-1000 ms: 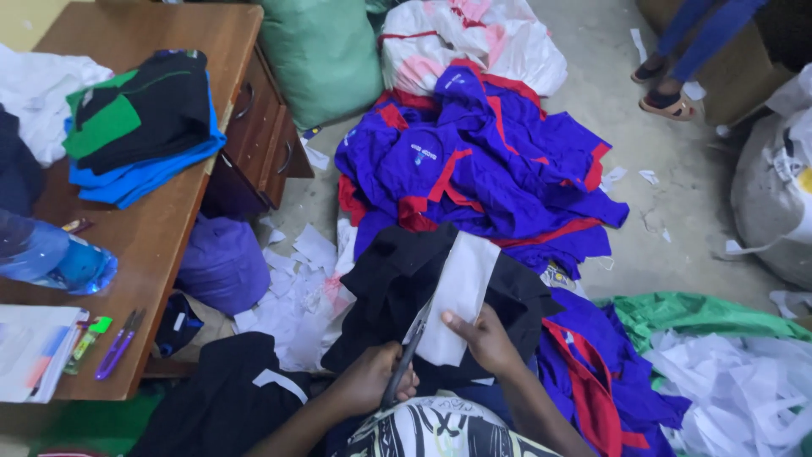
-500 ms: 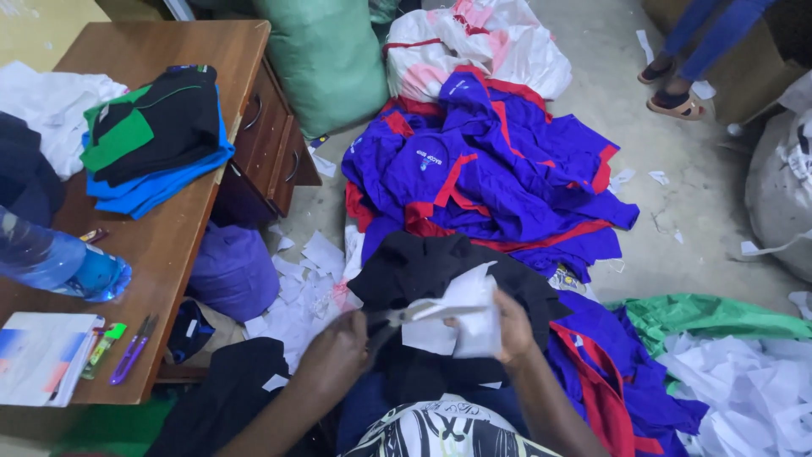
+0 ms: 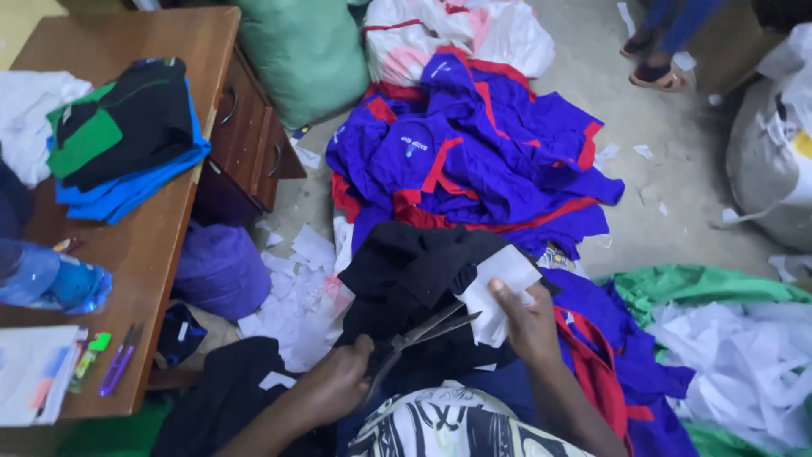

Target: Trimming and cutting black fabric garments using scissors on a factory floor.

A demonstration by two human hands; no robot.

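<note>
My left hand grips a pair of scissors, whose open blades point right toward a white piece of sheet material. My right hand holds that white piece by its lower edge, over a black garment lying on my lap. The blade tips sit right at the edge of the white piece. Beyond the black garment lies a heap of blue and red shirts.
A wooden desk stands at the left with folded clothes, a water bottle, pens and papers. White scraps litter the floor. Sacks stand at the back and right. Another person's sandalled feet are top right.
The white piece, held up as a long strip a second ago, is now shorter and tilted right. My left hand has dropped lower, and the scissors now point at the piece's edge.
</note>
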